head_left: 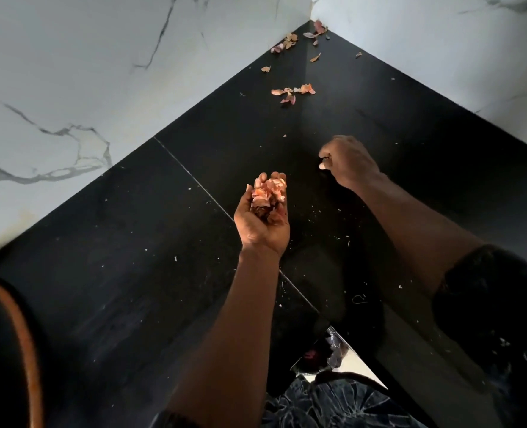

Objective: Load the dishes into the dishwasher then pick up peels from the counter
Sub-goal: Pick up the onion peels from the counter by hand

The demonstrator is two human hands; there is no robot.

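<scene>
L hand (263,220) palm up, fingers half-curled, cupping peel heap (268,196); heap's long axis runs heel of palm to fingertips, pointing twd wall corner. R hand (347,162) near, to its right, curled to fist, nothing seen inside. Loose peels (293,92) well beyond both, on counter (132,273)

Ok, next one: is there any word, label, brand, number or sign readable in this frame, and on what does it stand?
None to read. No writing shows on the black counter, the marble walls, the peels in the left hand, or the patterned fabric at the bottom edge.
</scene>
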